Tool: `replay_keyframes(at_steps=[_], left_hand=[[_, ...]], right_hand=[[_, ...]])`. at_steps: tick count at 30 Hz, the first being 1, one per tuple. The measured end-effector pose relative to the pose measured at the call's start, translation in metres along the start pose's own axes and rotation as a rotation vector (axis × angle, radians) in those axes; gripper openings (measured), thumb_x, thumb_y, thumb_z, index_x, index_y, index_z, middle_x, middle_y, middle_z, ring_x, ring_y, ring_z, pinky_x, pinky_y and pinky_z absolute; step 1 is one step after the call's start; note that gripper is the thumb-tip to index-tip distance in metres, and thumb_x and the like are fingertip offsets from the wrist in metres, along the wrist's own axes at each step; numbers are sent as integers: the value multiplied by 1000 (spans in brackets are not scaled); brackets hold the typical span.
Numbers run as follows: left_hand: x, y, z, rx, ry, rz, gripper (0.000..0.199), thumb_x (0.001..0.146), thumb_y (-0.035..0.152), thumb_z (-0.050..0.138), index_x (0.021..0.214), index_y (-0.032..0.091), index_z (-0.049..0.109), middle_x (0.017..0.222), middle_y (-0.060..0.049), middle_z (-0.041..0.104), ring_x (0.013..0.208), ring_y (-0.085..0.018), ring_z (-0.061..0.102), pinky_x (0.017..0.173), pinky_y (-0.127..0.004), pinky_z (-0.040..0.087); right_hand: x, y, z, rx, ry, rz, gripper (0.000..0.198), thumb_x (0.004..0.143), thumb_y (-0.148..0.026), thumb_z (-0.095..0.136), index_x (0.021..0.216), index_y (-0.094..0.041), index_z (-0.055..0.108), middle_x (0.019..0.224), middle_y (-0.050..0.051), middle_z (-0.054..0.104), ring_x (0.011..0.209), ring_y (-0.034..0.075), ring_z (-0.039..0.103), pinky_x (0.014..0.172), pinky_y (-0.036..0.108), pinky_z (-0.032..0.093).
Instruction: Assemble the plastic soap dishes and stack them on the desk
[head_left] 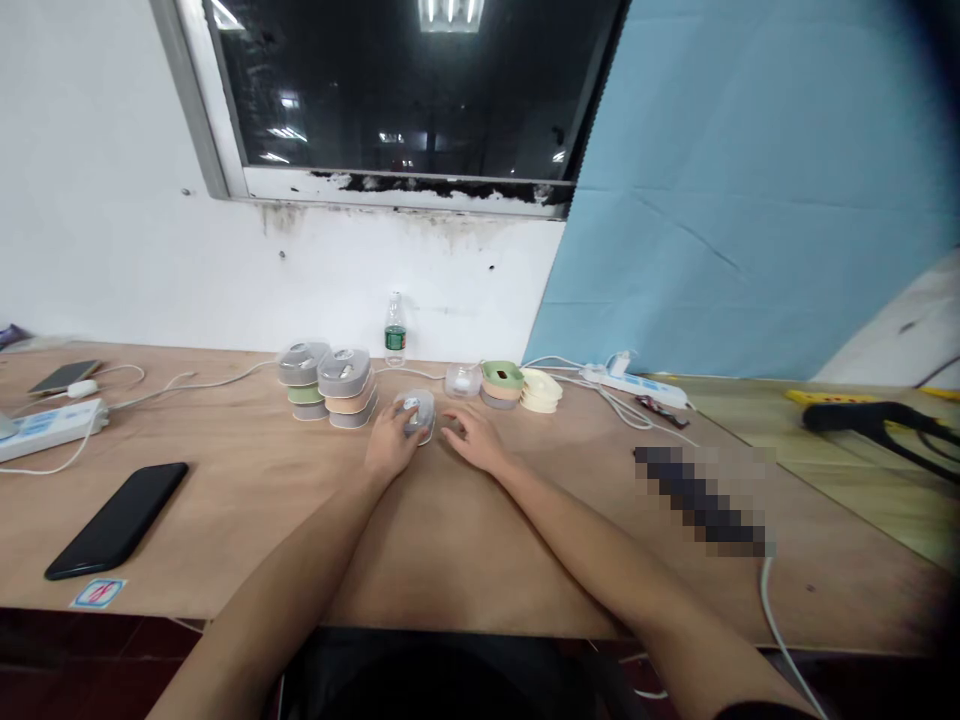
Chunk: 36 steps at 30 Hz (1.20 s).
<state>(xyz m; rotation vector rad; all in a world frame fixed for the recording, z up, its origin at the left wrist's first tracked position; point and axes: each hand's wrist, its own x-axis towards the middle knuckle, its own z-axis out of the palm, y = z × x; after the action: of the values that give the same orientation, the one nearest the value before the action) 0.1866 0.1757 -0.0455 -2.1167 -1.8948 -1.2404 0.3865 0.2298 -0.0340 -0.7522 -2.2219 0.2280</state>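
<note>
In the middle of the table, a small box with a clear lid (pixel 424 408) lies between my two hands. My left hand (pixel 390 440) grips it from the left, its fingers and thumb over the lid and the near edge. My right hand (pixel 475 438) is just to the right of the box with curled fingers apart and nothing in them. Left of my hands stand two stacks of similar boxes, one stack (pixel 303 380) beside the other (pixel 348 390). Behind my right hand are a clear lidless-looking piece (pixel 463 381), a stack topped in green (pixel 502 376) and cream-coloured pieces (pixel 540 390).
A plastic bottle (pixel 395 335) stands against the wall. A black phone (pixel 118 520) lies front left, and another phone (pixel 64 377) behind a power strip (pixel 56 430). A second power strip (pixel 637 385) with cables is at the back right, near a blurred dark object (pixel 701 500).
</note>
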Motion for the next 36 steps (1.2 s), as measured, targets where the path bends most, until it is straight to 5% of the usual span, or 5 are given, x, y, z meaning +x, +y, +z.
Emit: replay_keyframes(at_steps=[8,12,21,28,36], left_hand=[[-1,12,-1,-210,230,67,43,85,46,60,121,24,62,129,-9,58,123,-25,52,106,-42,41],[-4,28,-7,-329,270,40,49,90,46,53,132,22,53,137,-10,52,129,-24,47,109,-41,38],[-9,39,-13,-308,8,125,68,94,49,41,150,14,24,153,-15,31,142,-24,28,115,-42,27],[-9,23,-2,217,-216,-84,67,82,55,56,137,18,46,152,-17,32,142,-39,20,112,-56,19],[-4,14,-6,214,-347,-209,75,73,72,54,132,25,52,147,-18,37,131,-39,40,104,-53,30]], right_hand=[[1,-5,4,5,-5,-49,24,87,-35,59,104,-20,63,97,8,66,92,22,60,80,37,50],[7,-15,13,41,36,-102,48,85,-42,60,127,-19,50,120,14,59,106,26,56,84,41,50],[21,-28,9,70,157,-188,27,96,-31,42,118,-24,55,112,9,62,105,22,57,90,37,47],[70,24,-21,-258,119,56,33,96,-22,37,118,-20,62,109,10,60,101,22,56,90,34,44],[84,61,-23,-530,-117,301,36,92,-17,39,118,-22,64,113,10,58,99,21,57,83,30,44]])
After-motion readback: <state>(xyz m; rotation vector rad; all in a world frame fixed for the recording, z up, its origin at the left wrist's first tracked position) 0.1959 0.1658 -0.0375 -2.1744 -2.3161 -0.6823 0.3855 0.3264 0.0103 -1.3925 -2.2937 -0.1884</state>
